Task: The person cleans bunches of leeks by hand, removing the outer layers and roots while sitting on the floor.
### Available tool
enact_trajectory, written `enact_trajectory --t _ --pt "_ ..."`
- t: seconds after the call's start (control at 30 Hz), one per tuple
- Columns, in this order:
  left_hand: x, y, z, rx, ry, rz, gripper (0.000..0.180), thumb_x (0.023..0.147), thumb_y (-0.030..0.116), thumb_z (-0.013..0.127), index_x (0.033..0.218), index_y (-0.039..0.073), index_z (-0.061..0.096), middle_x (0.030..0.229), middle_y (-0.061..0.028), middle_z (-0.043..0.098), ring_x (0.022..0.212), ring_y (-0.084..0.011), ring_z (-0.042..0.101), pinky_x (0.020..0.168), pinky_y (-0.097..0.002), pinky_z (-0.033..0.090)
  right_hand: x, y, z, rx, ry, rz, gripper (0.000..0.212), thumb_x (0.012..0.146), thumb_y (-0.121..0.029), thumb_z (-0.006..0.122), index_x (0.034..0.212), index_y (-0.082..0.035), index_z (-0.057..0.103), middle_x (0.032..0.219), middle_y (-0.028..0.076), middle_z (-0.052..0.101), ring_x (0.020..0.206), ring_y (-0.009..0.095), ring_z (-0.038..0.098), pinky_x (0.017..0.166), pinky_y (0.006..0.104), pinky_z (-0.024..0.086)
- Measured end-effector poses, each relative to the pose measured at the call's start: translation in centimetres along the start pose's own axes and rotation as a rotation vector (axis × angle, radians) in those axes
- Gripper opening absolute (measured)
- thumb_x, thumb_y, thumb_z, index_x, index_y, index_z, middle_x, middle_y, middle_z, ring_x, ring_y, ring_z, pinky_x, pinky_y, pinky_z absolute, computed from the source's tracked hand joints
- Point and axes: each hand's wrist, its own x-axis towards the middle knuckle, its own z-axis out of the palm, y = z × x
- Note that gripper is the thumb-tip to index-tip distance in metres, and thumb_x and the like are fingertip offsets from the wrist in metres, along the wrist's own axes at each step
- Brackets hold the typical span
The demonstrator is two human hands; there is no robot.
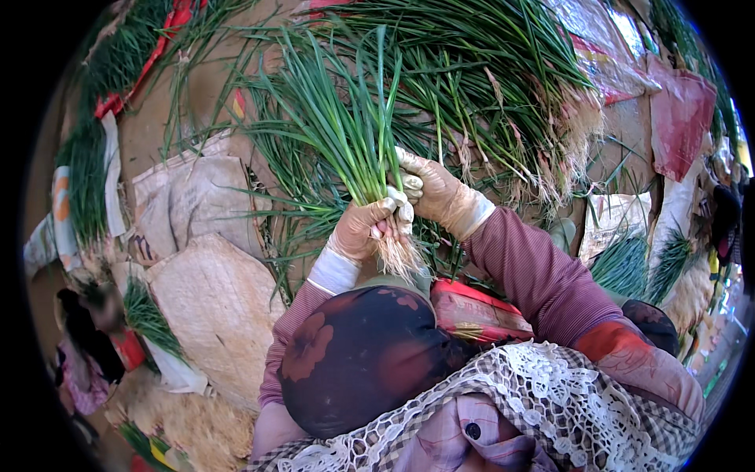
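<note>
A bunch of green scallions (346,145) is upright in front of me, leaves pointing away and pale stringy roots (399,256) hanging toward my lap. My left hand (363,224), in a cream glove, is wrapped round the bunch just above the bulbs. On the bunch's right side, my gloved right hand (434,187) has its fingers curled in and pressed against the stalks. Beyond both hands lies a large heap of loose scallions (472,86), its roots (570,145) gathered at the right.
A red package (476,311) sits by my knee (358,358). Beige sacks (220,291) cover the ground at left. More scallions (86,181) are laid along the far left, and small bundles (621,267) lie at right beside a pink sheet (683,118).
</note>
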Motion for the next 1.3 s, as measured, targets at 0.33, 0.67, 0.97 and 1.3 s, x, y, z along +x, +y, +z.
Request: enact_trajectory --t 0.33,0.67,0.97,1.3 --pt "0.2 0.3 0.2 0.037 0.032 0.048 0.021 0.078 0.015 0.055 0.089 -0.002 0.052 0.063 -0.0077 0.055 0.046 -0.0129 0.052 0.046 -0.0277 0.050 -0.5 0.4 -1.7 -0.235 0.286 -0.102 0.021 0.084 -0.027 0.047 0.074 -0.008 0.051 0.052 -0.002 0.043 0.044 0.008 0.039 0.042 0.0211 0.032" --pt "1.0 -0.7 -0.3 0.199 0.264 -0.069 0.019 0.077 0.006 0.054 0.094 -0.002 0.053 0.064 -0.0046 0.051 0.055 -0.0128 0.052 0.050 -0.0253 0.045 -1.2 -3.7 -3.9 -1.012 0.808 -0.447 0.023 0.081 -0.024 0.050 0.089 -0.002 0.052 0.066 0.007 0.054 0.053 0.015 0.051 0.050 0.0249 0.043" --pt "1.0 -0.4 -0.1 0.193 0.433 -0.034 0.007 0.072 0.003 0.054 0.078 0.000 0.054 0.062 -0.0068 0.055 0.046 -0.0130 0.050 0.043 -0.0230 0.042 -0.4 -0.2 0.7 -0.983 0.256 -0.026 0.021 0.081 -0.018 0.052 0.089 0.000 0.054 0.071 0.005 0.056 0.061 0.012 0.052 0.057 0.0240 0.043" --pt "-1.1 -0.1 -4.1 0.010 0.461 -0.049 0.032 0.075 0.010 0.054 0.104 -0.001 0.048 0.065 -0.0070 0.054 0.055 -0.0165 0.052 0.048 -0.0278 0.045 -6.4 -3.6 -3.0 -2.295 0.214 0.959 0.044 0.068 -0.041 0.056 0.094 -0.006 0.057 0.092 0.014 0.058 0.085 0.030 0.056 0.074 0.0368 0.044"
